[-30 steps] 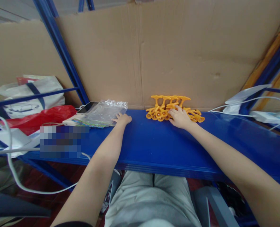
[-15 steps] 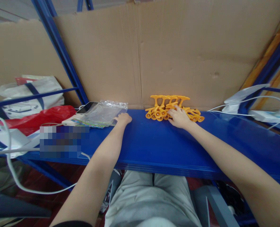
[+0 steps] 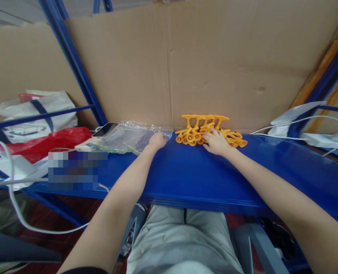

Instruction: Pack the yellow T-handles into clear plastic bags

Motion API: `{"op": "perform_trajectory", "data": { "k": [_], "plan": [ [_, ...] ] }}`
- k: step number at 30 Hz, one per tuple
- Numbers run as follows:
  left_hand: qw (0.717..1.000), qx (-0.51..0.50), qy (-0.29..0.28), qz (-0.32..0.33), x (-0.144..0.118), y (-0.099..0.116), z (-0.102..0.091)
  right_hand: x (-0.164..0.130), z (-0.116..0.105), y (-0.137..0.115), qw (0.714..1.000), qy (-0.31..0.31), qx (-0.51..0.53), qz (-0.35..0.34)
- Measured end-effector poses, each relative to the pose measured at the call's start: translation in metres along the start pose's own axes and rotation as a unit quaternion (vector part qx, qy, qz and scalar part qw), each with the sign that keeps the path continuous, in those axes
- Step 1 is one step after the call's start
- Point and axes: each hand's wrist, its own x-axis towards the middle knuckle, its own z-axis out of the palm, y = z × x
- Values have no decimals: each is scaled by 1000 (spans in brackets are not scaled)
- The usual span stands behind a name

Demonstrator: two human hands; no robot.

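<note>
The left hand [image 3: 157, 140] pinches the edge of a clear bag [image 3: 129, 136] on the blue worktop [image 3: 186, 175]. The right hand [image 3: 217, 141] lies loosely open on a pile of yellow clips [image 3: 206, 129], just beside the bag, against the cardboard [image 3: 214, 64]. It would be best to hold the bag mouth wide and low, then lift one clip only, so the pile does not spill.

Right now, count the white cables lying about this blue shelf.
2 that show. One white cable loops down off the blue shelf at the left; another white cable arcs across the right end. More may be hidden.
</note>
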Motion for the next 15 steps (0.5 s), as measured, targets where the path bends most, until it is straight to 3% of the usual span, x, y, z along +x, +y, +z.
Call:
{"op": "perform_trajectory", "data": {
  "k": [5,10,15],
  "plan": [
    [999,27,13,45,5,0,14,1,1,0,1000,-3,-1,-1],
    [992,8,-84,97,11,-3,25,1,1,-1,1000,-7,2,2],
    [985,-23,-109,128,11,0,27,0,1,0,1000,-1,8,-1]
  ]
}}
